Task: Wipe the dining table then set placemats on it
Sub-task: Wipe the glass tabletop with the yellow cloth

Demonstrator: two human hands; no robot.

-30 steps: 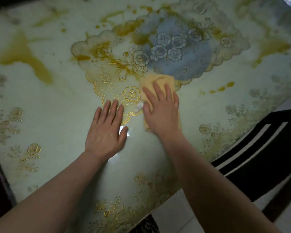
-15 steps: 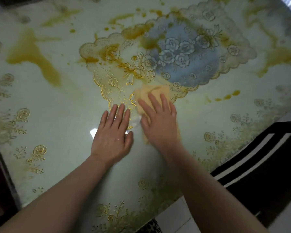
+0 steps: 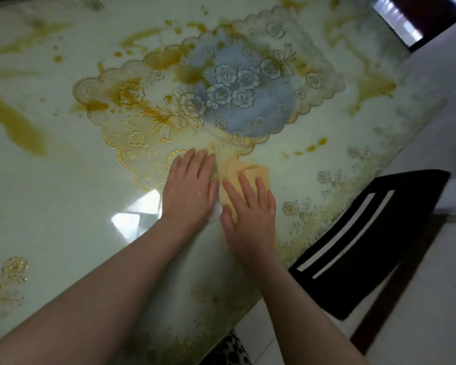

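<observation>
A pale green glossy dining table [image 3: 50, 212] with gold floral print fills the view. A see-through lace-edged placemat [image 3: 200, 101] with gold and silver flowers lies in its middle. Yellow-brown smears [image 3: 19, 127] streak the table at left and far right. My right hand [image 3: 250, 214] presses flat on a yellow cloth [image 3: 253, 171] just below the placemat's near edge. My left hand [image 3: 190, 188] lies flat, fingers together, on the placemat's near corner, touching the right hand's side. A bit of white shows between the two hands.
A dark chair [image 3: 366, 238] with pale slats stands at the table's right edge. Light tiled floor [image 3: 419, 312] lies beyond it. A spotted fabric [image 3: 227, 349] shows at the near edge. More yellow spots [image 3: 311, 147] dot the table right of the cloth.
The right hand has dragged the yellow cloth off the placemat's edge toward me and to the right. The left hand stays flat beside it. The view has shifted.
</observation>
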